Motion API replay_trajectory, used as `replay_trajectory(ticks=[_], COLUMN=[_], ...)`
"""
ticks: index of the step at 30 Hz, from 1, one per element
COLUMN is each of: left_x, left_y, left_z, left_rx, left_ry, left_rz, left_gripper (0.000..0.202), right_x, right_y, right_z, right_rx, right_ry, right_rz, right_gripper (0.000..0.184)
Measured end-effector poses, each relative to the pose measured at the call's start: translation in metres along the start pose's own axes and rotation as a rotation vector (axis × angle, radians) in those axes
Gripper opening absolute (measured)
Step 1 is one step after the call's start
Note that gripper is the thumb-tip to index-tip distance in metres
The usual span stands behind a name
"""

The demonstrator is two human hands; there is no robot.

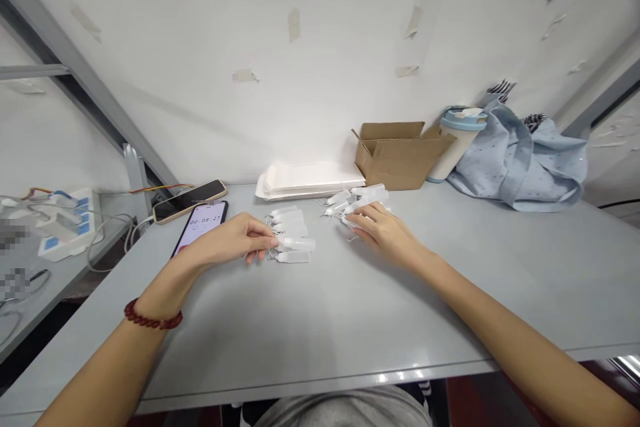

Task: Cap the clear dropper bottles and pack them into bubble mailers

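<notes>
The left hand (233, 240) has finger and thumb pinched on a bottle (302, 245) between other bottles (291, 220); a light pinch should keep it straight. The right hand (387, 232) bends half-open fingers over a loose pile (373, 194); I can't tell if they grip. Soft touches should stop rolling. The gray table (320, 327) holds phones (200, 199), a white stack (310, 180), a box (395, 165), a cup (453, 147) and a bag (525, 163) by a white wall (350, 7).
</notes>
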State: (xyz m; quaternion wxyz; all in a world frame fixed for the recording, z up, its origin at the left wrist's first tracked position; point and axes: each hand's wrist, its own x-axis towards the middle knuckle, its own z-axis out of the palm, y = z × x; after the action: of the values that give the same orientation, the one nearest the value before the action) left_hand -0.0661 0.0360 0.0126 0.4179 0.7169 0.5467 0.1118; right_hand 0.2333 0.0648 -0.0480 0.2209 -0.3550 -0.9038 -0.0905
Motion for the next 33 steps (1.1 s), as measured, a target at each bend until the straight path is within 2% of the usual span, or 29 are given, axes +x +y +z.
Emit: replay_trajectory(ticks=[8, 16, 21, 24, 27, 30, 33], left_x=[0.004, -0.003, -0.005, -0.005, -0.006, -0.006, -0.004], left_y=[-0.005, 0.002, 0.016, 0.022, 0.026, 0.028, 0.030], left_z=[0.004, 0.000, 0.012, 0.026, 0.037, 0.043, 0.047], left_rx=[0.110, 0.213, 0.236, 0.265, 0.274, 0.219, 0.111], left_ry=[-0.126, -0.086, -0.056, -0.015, 0.011, 0.068, 0.197], left_rz=[-0.056, -0.085, -0.056, 0.029, 0.087, 0.113, 0.124], left_gripper=[0.035, 0.035, 0.028, 0.023, 0.022, 0.026, 0.025], right_x=[0.001, -0.001, 0.000, 0.000, 0.000, -0.002, -0.002], right_y=[-0.005, -0.006, -0.005, -0.003, -0.004, -0.009, -0.018], right_z=[0.003, 0.007, 0.009, 0.009, 0.007, 0.003, -0.004], right_rx=[-0.131, -0.137, -0.117, -0.067, 0.027, 0.247, 0.462], right_ry=[-0.145, -0.201, -0.194, -0.145, -0.038, 0.024, 0.027], right_rz=[-0.003, 0.006, -0.007, -0.022, -0.022, 0.003, 0.041], right_gripper=[0.024, 0.024, 0.025, 0.024, 0.022, 0.019, 0.015])
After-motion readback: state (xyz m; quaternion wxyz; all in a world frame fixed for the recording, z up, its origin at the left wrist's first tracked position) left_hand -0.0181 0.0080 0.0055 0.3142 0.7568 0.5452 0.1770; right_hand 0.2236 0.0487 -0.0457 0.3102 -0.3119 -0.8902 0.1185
